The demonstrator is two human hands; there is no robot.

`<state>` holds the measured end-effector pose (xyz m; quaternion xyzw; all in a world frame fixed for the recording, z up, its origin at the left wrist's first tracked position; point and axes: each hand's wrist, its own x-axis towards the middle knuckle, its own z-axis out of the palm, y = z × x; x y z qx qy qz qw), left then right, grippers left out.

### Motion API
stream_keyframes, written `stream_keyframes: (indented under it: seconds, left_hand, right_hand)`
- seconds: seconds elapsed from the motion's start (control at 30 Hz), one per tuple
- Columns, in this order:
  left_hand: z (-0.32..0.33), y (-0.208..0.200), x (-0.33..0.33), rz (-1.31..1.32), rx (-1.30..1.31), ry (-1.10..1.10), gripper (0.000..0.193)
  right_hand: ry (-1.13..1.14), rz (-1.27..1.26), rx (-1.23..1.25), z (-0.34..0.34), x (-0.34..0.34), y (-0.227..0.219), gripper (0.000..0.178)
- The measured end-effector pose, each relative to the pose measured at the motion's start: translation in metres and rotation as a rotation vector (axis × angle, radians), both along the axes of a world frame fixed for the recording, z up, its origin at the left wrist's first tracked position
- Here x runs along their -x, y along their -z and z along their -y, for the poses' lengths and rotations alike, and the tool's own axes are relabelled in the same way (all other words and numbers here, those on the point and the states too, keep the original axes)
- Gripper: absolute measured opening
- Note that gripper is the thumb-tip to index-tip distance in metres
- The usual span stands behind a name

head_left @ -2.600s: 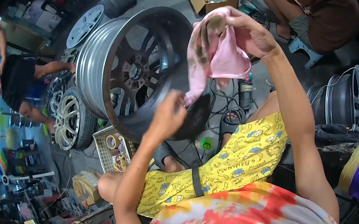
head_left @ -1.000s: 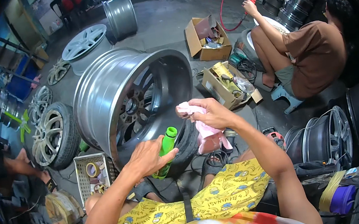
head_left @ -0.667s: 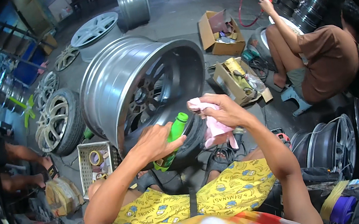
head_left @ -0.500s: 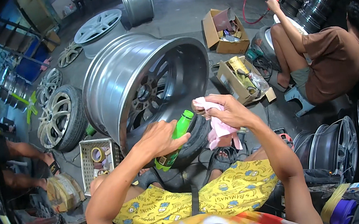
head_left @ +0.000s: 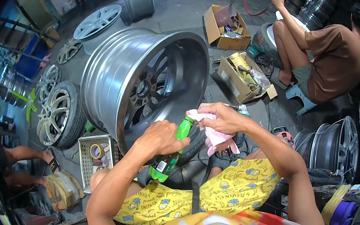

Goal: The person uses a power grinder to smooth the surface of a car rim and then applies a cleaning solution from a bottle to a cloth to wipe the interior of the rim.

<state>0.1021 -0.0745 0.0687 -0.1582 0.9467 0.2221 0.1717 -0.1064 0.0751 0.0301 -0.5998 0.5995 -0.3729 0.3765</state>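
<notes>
My left hand (head_left: 158, 137) is wrapped round a green plastic bottle (head_left: 165, 163) with a dark label, held tilted so its neck points up and right. A crumpled pink cloth (head_left: 215, 138) is gripped in my right hand (head_left: 222, 120), its upper end pressed against the bottle's mouth. Part of the cloth hangs below my fingers. Just beyond both hands a large grey wheel rim (head_left: 103, 83) leans on its side, its open barrel and spokes facing me. The bottle's top is partly hidden by the cloth.
A white basket (head_left: 85, 162) with tape stands left of my knees. Cardboard boxes (head_left: 231, 83) of supplies sit right of the rim. At the right a co-worker in a brown shirt (head_left: 338, 64) sits on a blue stool (head_left: 297, 97). More wheels (head_left: 57, 116) lie at the left.
My right hand has brought the cloth left onto the bottle's mouth. The bottle's base has swung slightly left and down in my left hand.
</notes>
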Motion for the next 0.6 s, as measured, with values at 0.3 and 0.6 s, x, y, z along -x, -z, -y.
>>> stream_keyframes:
  seconds: [0.3,0.6]
  left_hand:
    - [-0.007,-0.019,-0.01,0.111,-0.1,0.005,0.065]
    - [-0.015,-0.018,-0.026,0.082,-0.119,-0.05,0.065]
  right_hand:
    - [-0.029,0.327,-0.168,-0.004,-0.007,0.002,0.023]
    - [-0.031,0.704,-0.335,-0.002,-0.001,0.001,0.041]
